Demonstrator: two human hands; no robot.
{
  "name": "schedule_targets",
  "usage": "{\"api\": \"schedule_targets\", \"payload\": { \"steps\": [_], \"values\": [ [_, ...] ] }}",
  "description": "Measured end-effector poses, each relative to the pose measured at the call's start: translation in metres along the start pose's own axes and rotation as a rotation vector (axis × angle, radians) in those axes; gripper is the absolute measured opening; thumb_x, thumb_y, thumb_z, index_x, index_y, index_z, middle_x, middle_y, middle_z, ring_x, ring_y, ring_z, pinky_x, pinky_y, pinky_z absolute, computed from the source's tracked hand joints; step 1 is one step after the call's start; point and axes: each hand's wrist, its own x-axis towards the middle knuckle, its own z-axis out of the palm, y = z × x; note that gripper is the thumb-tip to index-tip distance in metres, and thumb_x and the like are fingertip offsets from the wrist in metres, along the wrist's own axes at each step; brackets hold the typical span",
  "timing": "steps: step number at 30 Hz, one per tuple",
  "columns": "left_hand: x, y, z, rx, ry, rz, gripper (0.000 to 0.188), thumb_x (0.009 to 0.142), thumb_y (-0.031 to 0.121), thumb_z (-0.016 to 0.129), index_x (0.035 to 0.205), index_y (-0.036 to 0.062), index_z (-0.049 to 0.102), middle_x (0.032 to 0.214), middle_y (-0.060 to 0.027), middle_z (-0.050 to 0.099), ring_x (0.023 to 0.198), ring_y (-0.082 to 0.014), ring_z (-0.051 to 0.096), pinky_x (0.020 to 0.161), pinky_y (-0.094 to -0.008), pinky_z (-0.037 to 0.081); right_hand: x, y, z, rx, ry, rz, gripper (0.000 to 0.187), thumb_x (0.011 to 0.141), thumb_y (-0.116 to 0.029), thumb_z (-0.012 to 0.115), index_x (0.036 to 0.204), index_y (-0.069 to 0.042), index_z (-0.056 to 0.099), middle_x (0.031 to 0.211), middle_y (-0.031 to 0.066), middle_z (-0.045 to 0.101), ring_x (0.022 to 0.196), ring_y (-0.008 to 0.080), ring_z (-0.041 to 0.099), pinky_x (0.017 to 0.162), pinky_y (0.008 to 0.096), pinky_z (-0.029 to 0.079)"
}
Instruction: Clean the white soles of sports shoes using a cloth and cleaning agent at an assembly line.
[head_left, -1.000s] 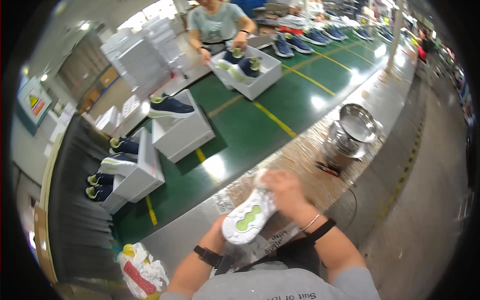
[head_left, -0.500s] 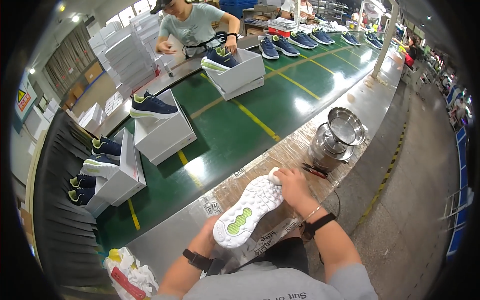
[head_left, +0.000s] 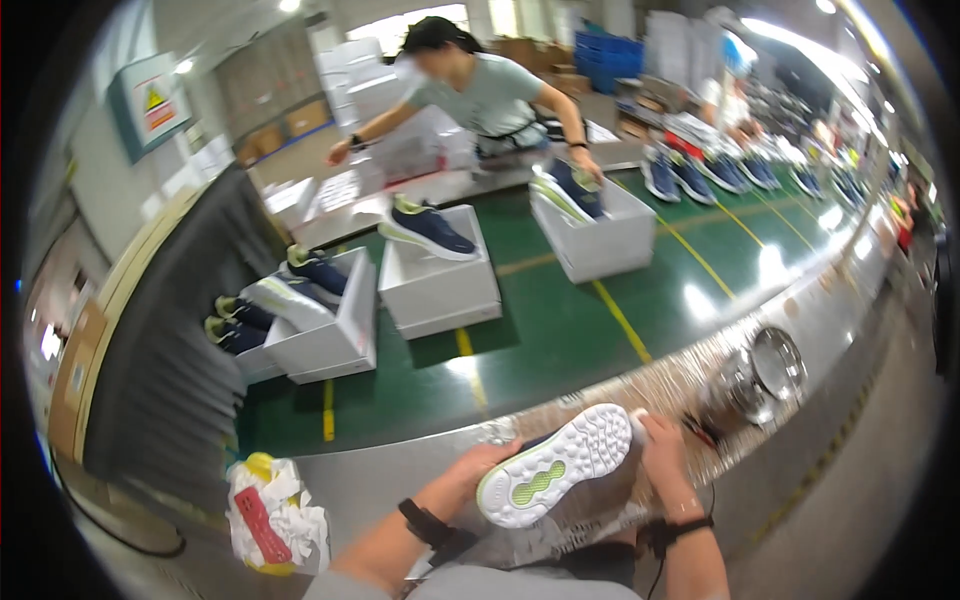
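Observation:
A sneaker [head_left: 585,455] is held sole up above the near edge of the bench. Its sole is white and knobbly with a green patch at the heel, and a bit of dark upper shows behind. My left hand [head_left: 480,466] grips it at the heel side, fingers partly hidden behind the shoe. Just right of the toe, my right hand [head_left: 664,455] is closed round a small white wad [head_left: 638,419], perhaps cloth. Beyond it on the bench stands a round metal dispenser [head_left: 735,385] with a dish-shaped top [head_left: 778,362].
On the green conveyor belt [head_left: 540,340], white shoeboxes [head_left: 440,300] hold navy sneakers. Across it, a co-worker [head_left: 490,100] has a hand on a sneaker in another box [head_left: 600,245]. Crumpled white paper [head_left: 300,520] lies at lower left; a dark strip curtain [head_left: 170,370] hangs at left.
The view has swung left, shifting the scene rightward. The wad in my right hand has gone from the sole's toe to just off its edge. The co-worker's free arm now stretches outward.

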Motion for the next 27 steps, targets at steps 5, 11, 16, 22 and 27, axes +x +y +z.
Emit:
{"api": "schedule_targets", "payload": {
  "steps": [5,11,16,22,27],
  "values": [
    [-0.075,0.149,-0.064,0.395,0.056,0.597,0.02,0.082,0.021,0.067,0.082,0.0013,0.065,0.077,-0.0055,0.065,0.066,-0.0101,0.058,0.059,-0.027,0.048,-0.002,-0.032,-0.025,0.309,0.047,0.069,0.032,0.08,0.004,0.045,0.11,0.002,0.059,0.113,0.0188,0.058,0.106,0.0352,0.054,0.094,0.0392,0.04],
    [-0.072,0.285,-0.067,1.871,0.961,1.211,0.014,0.075,0.02,0.064,0.083,0.0086,0.067,0.08,-0.0116,0.064,0.099,-0.0256,0.055,0.106,-0.0407,0.019,-0.013,-0.055,-0.024,0.339,-0.023,0.105,0.035,0.083,0.006,0.042,0.114,0.003,0.057,0.116,0.0184,0.057,0.111,0.0304,0.053,0.098,0.0363,0.038],
    [0.003,0.341,-0.106,2.549,1.032,0.884,0.013,0.078,0.013,0.056,0.081,0.0097,0.068,0.083,-0.0057,0.065,0.102,-0.0211,0.052,0.108,-0.041,0.017,-0.01,-0.048,-0.021,0.166,-0.046,0.016,0.038,0.083,0.004,0.041,0.118,0.002,0.054,0.117,0.017,0.057,0.111,0.0289,0.054,0.097,0.0362,0.04],
    [0.068,0.35,-0.132,2.283,0.675,0.787,0.011,0.07,0.021,0.067,0.074,0.0119,0.07,0.08,-0.0066,0.067,0.09,-0.0245,0.059,0.089,-0.036,0.041,0.008,-0.049,-0.028,0.138,-0.131,0.129,0.027,0.091,-0.003,0.046,0.116,0.003,0.056,0.117,0.0195,0.057,0.111,0.0326,0.053,0.096,0.0377,0.039],
    [0.093,0.408,-0.102,1.611,0.777,0.999,0.018,0.071,0.024,0.067,0.073,0.0057,0.066,0.079,-0.0159,0.066,0.079,-0.0313,0.064,0.072,-0.041,0.051,0.026,-0.053,-0.021,0.131,-0.166,0.164,0.028,0.092,-0.002,0.045,0.117,0.003,0.055,0.119,0.0184,0.057,0.112,0.0316,0.052,0.096,0.0373,0.039]
  ]
}}
